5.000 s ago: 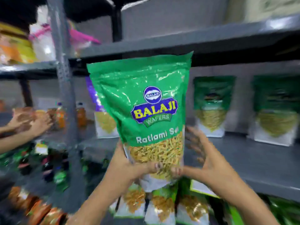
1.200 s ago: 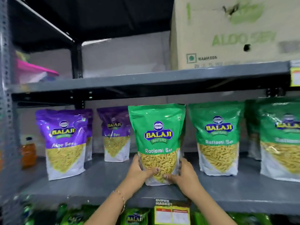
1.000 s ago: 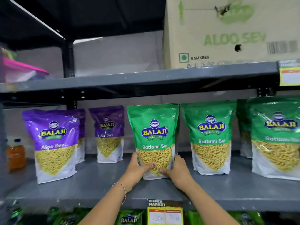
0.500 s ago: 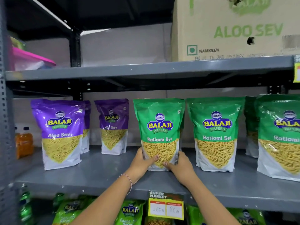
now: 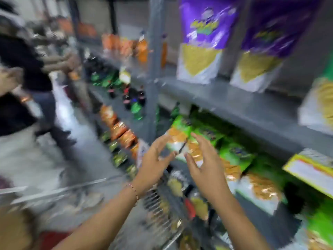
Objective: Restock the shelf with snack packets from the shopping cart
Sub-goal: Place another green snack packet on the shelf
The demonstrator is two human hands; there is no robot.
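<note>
Snack packets (image 5: 175, 184): in the cart (image 5: 158, 204) just below both hands; blurred.
Hands: left hand (image 5: 155, 159) and right hand (image 5: 205, 168) spread wide, empty.
Handling: likely light, crinkly, slippery; grip both side edges.
Shelf (image 5: 234, 103): above the hands.

Shop aisle, grey metal shelf (image 5: 234, 103) of snack packets (image 5: 200, 44), bottled drinks (image 5: 142, 49), wire cart (image 5: 160, 210)

open aisle (image 5: 75, 159) left, shelf (image 5: 243, 109) right
</note>
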